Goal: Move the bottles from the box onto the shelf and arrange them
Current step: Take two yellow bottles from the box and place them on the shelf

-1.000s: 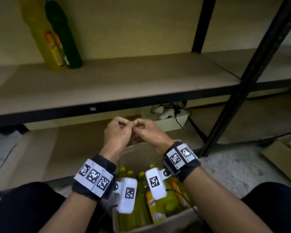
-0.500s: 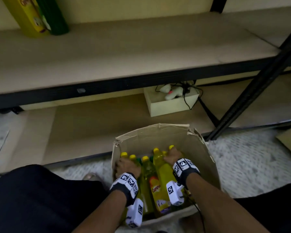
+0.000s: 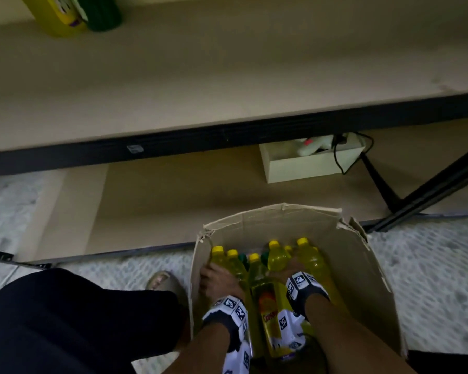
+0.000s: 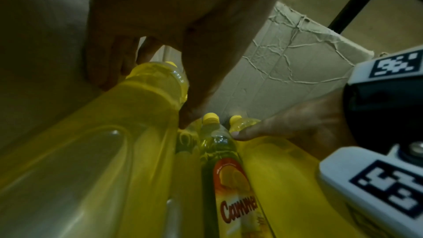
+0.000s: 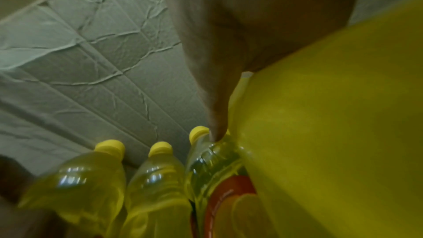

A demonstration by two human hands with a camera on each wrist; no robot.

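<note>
An open cardboard box (image 3: 281,225) on the floor holds several upright yellow bottles (image 3: 254,268) with yellow caps. My left hand (image 3: 216,276) is down in the box's left side, its fingers and thumb curled round the leftmost yellow bottle (image 4: 148,97). On the box's right side my right hand (image 3: 288,268) grips another yellow bottle (image 5: 332,115), with the thumb (image 5: 217,111) lying along its neck. A bottle with a red label (image 4: 228,178) stands between the two hands. The beige shelf (image 3: 227,76) runs across above the box.
A yellow bottle (image 3: 60,14) and a green bottle (image 3: 103,12) stand at the shelf's far left. Under the shelf sits a small white box (image 3: 308,166) with cables. A black shelf post (image 3: 443,184) slants at the right. My dark-clad leg (image 3: 65,319) is left of the box.
Both hands dropped from in front of the shelf, where they touched each other, into the box and closed round bottles. The head view tilted down and nearer.
</note>
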